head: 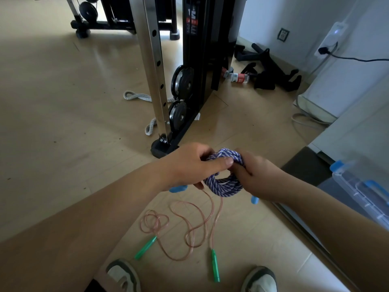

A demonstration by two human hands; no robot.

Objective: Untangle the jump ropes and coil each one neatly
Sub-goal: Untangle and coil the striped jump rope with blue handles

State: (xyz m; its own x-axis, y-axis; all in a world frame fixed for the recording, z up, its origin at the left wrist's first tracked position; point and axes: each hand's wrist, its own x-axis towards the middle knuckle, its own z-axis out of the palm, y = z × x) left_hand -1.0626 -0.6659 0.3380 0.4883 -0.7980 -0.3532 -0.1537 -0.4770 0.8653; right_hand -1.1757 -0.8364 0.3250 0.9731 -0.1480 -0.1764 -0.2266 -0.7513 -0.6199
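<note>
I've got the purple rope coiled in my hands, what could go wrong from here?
The thin pink jump rope seems to run up to your left hand; lifting the purple-and-white jump rope could drag it and tighten its loops.
No tie shows on the coil; its blue handles dangle, so it may spring open if your right hand eases.
Pink loops and green handles lie by your shoes: you might trip.

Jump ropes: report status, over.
Left hand and right hand both grip the purple rope, coiled. Pink rope loose on the floor, uncoiled, a strand running up toward the left hand. Nothing in the way.
</note>
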